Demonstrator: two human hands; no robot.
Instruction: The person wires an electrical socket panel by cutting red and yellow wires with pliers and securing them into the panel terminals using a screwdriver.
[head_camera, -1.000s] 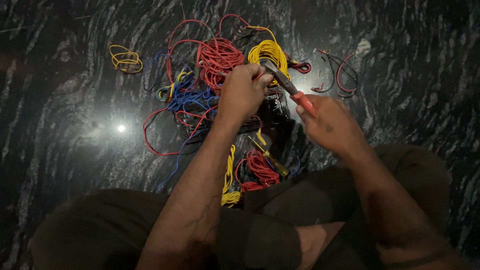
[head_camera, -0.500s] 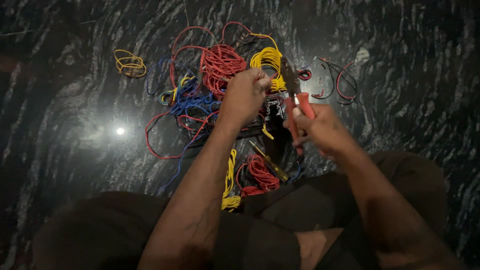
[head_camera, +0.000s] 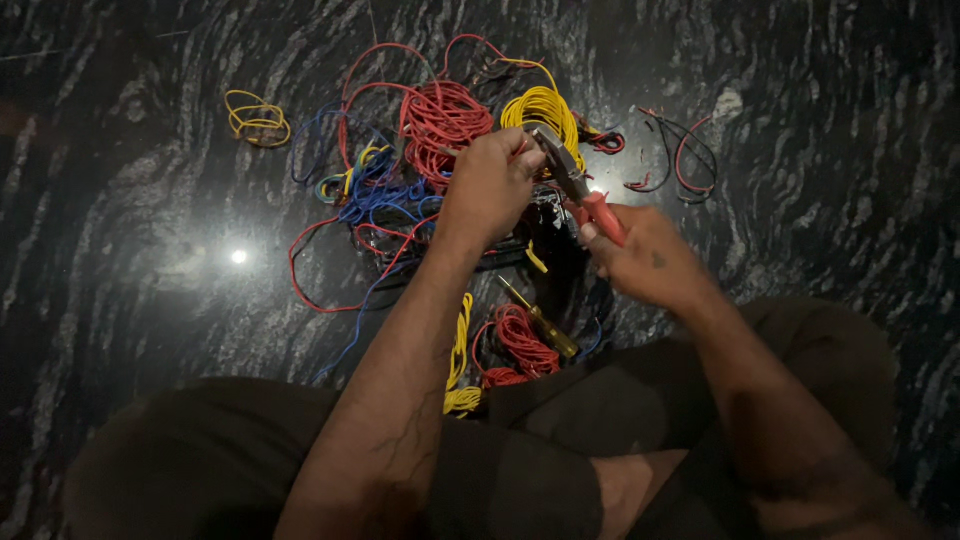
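Red-handled pliers (head_camera: 580, 190) are clasped in the right hand (head_camera: 650, 262) above tangled coloured wires (head_camera: 440, 150) on the dark marble floor (head_camera: 150, 350); a wire end is pinched by the left hand (head_camera: 490, 190) at the tool's tip.

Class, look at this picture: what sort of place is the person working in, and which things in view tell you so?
Probably an indoor room used as a makeshift electrical work spot: a polished black marble floor reflecting a light, heaps of coloured wire coils, a screwdriver, and red-handled pliers in the right hand.
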